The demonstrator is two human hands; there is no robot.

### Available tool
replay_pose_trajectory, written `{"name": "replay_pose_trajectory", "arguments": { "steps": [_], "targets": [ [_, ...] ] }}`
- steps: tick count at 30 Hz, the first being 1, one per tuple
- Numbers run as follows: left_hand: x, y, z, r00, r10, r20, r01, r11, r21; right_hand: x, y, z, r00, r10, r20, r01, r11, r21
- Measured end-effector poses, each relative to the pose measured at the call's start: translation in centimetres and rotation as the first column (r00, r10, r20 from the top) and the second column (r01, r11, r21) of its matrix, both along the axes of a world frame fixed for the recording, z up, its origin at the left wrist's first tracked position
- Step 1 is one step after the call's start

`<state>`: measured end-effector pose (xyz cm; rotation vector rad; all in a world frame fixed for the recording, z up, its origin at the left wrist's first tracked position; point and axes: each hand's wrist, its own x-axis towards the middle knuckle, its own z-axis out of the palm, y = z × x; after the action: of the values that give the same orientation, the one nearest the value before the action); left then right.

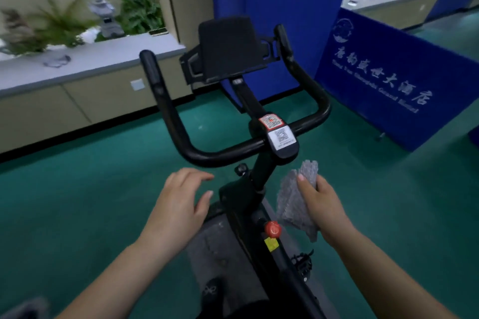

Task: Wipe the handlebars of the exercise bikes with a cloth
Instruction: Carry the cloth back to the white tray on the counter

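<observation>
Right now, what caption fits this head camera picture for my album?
Right hand holds a grey cloth below the bike's black handlebars; left hand open.

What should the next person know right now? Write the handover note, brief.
Left hand: open, fingers relaxed, holding nothing, hovering short of the handlebar.
Right hand: grips the grey cloth, held beside the bike's stem, below the handlebar and not touching it.
The handlebar's two black grips point away from you, with a tablet holder between them.
Done: cannot tell whether any wiping has happened.
Left: bring the cloth onto the bar and wipe the crossbar and both grips.
</observation>
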<state>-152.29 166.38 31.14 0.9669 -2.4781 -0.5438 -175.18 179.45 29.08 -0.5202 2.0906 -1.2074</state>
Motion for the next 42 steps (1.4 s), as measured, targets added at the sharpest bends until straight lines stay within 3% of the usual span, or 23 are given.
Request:
{"name": "replay_pose_trajectory", "arguments": {
  "steps": [6,15,22,28,36,42],
  "targets": [
    [9.6,2.1,-4.5,0.953,0.232,0.195,-0.278,0.925,0.26,6.1,-1.0,-2.1,0.981,0.19,0.037,-0.191,0.98,0.046],
    [24.5,1.0,-7.8,0.825,0.501,0.261,-0.565,0.719,0.405,18.0,-8.5,-2.8,0.895,0.445,0.03,-0.446,0.894,0.038],
    [36.0,-2.6,-8.7,0.724,0.636,0.266,-0.676,0.577,0.459,29.8,-16.9,-2.9,0.813,0.582,-0.004,-0.582,0.812,0.047],
    [43.6,-6.7,-8.3,0.666,0.712,0.221,-0.715,0.526,0.46,38.1,-23.5,-2.4,0.735,0.677,-0.034,-0.674,0.735,0.072],
    [48.7,-14.1,-8.6,0.602,0.778,0.18,-0.752,0.476,0.457,43.8,-33.5,-2.2,0.652,0.758,-0.032,-0.754,0.652,0.078],
    [51.4,-22.5,-10.0,0.509,0.829,0.234,-0.794,0.346,0.5,46.5,-44.4,-3.8,0.606,0.796,0.008,-0.793,0.603,0.089]
  ]
}}
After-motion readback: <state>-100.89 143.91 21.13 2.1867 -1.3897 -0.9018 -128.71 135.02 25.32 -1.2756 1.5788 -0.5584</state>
